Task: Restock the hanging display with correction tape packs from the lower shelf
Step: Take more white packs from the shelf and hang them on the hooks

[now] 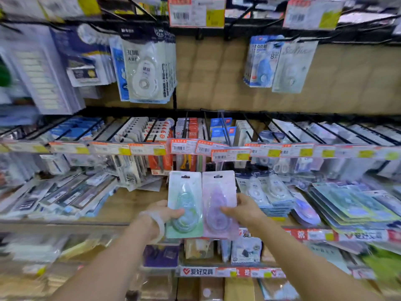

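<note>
**Two packs up, one per hand**

I'm looking thru the head cam at a stationery rack, lots of blur at the edges. Left hand grips a green correction tape pack, thumb curled over the blister front, rest of the fingers hidden behind the card. A clear bangle sits on that wrist. Right hand grips a purple correction tape pack the same way, thumb across the front, fingers behind. Both packs upright, side by side, edges touching or nearly so, can't tell which. Hang holes at the top of each card are visible.

The packs are held in front of the lower shelf, just below the row of price tags on the middle peg rail. Behind the tags, pegs carry rows of carded items, mostly too blurred to read.

Rt of my hands, more correction tape packs lie stacked on the shelf, w/ a fan of blue-green cards further rt. Left side of shelf has flat boxes, tilted.

Up top, hanging packs at left-centre and a smaller bunch at right, w/ bare wood-tone backboard between them.
</note>
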Demonstrator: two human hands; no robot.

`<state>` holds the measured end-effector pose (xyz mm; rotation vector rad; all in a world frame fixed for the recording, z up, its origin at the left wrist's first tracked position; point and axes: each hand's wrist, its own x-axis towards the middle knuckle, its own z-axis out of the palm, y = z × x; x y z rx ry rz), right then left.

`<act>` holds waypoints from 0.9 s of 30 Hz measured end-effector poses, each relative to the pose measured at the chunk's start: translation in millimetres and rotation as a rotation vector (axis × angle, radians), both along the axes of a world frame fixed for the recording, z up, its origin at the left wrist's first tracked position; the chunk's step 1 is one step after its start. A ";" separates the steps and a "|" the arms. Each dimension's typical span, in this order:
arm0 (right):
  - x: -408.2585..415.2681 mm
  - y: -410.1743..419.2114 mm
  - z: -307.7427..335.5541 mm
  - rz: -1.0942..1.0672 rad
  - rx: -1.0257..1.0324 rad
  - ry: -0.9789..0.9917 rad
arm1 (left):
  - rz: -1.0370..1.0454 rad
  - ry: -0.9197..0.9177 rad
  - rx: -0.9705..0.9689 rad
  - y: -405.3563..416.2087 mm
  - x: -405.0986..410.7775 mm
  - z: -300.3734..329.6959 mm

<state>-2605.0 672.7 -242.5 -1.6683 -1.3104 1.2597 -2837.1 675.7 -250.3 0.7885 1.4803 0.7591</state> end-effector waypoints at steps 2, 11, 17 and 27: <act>3.0 -10.3 10.5 0.004 0.024 0.038 | 0.001 -0.026 0.038 -7.9 -2.6 5.2; 17.4 -37.7 68.9 0.028 0.156 0.150 | -0.018 -0.139 0.192 -44.2 3.7 68.7; 25.7 -40.6 116.9 0.095 0.255 0.167 | -0.014 -0.175 0.322 -42.5 11.2 110.0; 17.5 -9.2 178.3 0.080 0.411 0.243 | -0.011 -0.236 0.496 -18.5 12.5 171.6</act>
